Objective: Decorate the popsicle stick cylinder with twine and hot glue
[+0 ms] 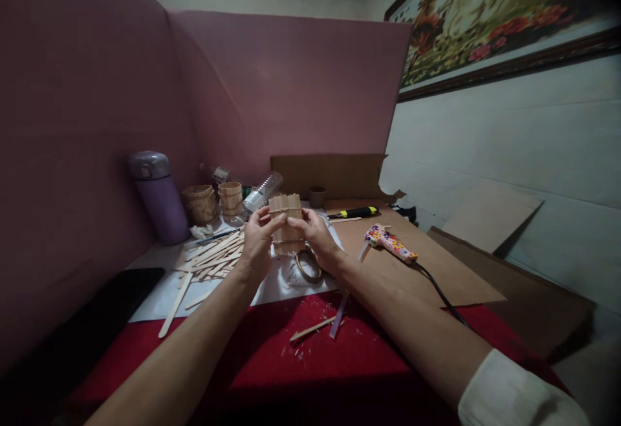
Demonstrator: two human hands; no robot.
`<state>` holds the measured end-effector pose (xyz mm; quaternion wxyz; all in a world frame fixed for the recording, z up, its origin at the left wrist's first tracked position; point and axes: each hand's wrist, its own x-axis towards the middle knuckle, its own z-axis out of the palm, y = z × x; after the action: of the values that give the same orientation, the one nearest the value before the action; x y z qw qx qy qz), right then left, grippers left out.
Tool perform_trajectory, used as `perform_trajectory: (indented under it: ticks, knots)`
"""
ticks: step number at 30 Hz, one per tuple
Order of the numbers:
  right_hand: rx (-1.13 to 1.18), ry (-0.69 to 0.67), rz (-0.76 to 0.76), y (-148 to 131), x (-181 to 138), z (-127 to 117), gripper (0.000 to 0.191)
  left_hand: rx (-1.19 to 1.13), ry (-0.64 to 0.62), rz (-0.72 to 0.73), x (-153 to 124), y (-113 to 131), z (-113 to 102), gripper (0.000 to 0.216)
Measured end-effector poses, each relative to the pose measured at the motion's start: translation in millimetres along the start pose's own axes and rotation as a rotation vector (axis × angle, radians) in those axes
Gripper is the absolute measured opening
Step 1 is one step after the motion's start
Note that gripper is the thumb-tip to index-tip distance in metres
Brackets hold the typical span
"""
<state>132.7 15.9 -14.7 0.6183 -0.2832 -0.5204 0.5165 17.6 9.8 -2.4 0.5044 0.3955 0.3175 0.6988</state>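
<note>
Between both hands, upright above the table, is a small holder made of wooden craft sticks (287, 235), with thin cord-like bands around its upper and lower parts. My left hand (257, 242) grips its left side, thumb on the front face. On its right side, my right hand (319, 235) holds it the same way, the two thumbs nearly meeting. The far-side fingers are partly hidden. Just below lies a roll of tape (309, 267). A loose pile of craft sticks (218, 259) spreads on white paper left of my left hand.
A floral-patterned glue gun (391, 245) with a black cord lies on cardboard (436, 277) at right, near a utility knife (359, 212). At left stand a purple bottle (160, 200) and two stick-like cups (229, 200). A clear glue stick (339, 315) rests on red cloth (272, 361).
</note>
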Motion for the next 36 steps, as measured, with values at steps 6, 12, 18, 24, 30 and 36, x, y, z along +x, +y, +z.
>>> perform_trajectory:
  ticks: [6,12,18,24,30,36]
  knots:
    - [-0.002,-0.023,-0.003,1.5,0.1,-0.8,0.046,-0.036,-0.020,-0.037,-2.5,1.4,0.0,0.057]
    - [0.019,-0.020,0.011,1.7,0.9,-1.6,0.047,-0.047,0.000,-0.080,-4.1,4.3,2.5,0.050]
    - [0.012,-0.025,0.026,1.9,1.6,-2.4,0.046,-0.040,-0.003,-0.099,-5.3,4.5,3.5,0.043]
    - [0.006,-0.029,0.042,0.9,1.3,-2.3,0.046,-0.031,-0.032,-0.122,-8.6,5.5,3.9,0.043]
    - [-0.013,-0.011,0.025,4.8,2.1,-3.2,0.045,-0.001,-0.028,-0.087,-5.0,-1.1,0.9,0.051]
    - [-0.046,0.022,0.045,5.0,0.7,-1.3,0.045,0.026,-0.005,-0.091,-3.0,-3.7,0.2,0.050]
